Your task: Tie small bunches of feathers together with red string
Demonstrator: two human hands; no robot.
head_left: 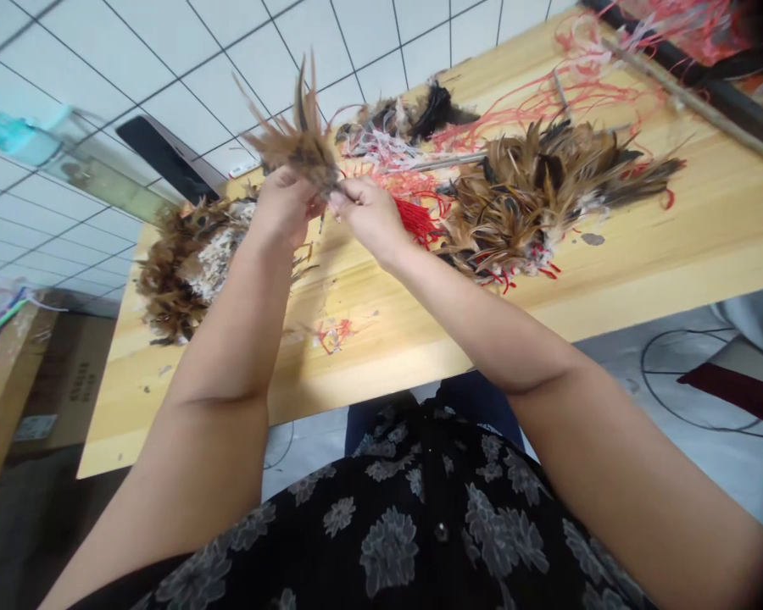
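A bunch of brown feathers (302, 144) is raised above the table, its long tips pointing up and away from me. My left hand (289, 203) is closed around its lower left side. My right hand (370, 212) pinches at the bunch's lower right edge; what exactly sits between those fingertips is too small to make out. Beneath and left of my left arm lies a heap of brown feather bunches (178, 280) with pale fluffy bases. To the right is another pile of brown feathers (515, 195), and red strings (416, 216) lie between it and my right hand.
Dark feathers (432, 110) and tangled pink strings (585, 85) lie toward the back of the wooden table (381, 364). A bottle with a teal cap (76, 161) and a black phone-like object (165, 157) stand by the tiled wall. Red scraps (336, 335) lie near the front.
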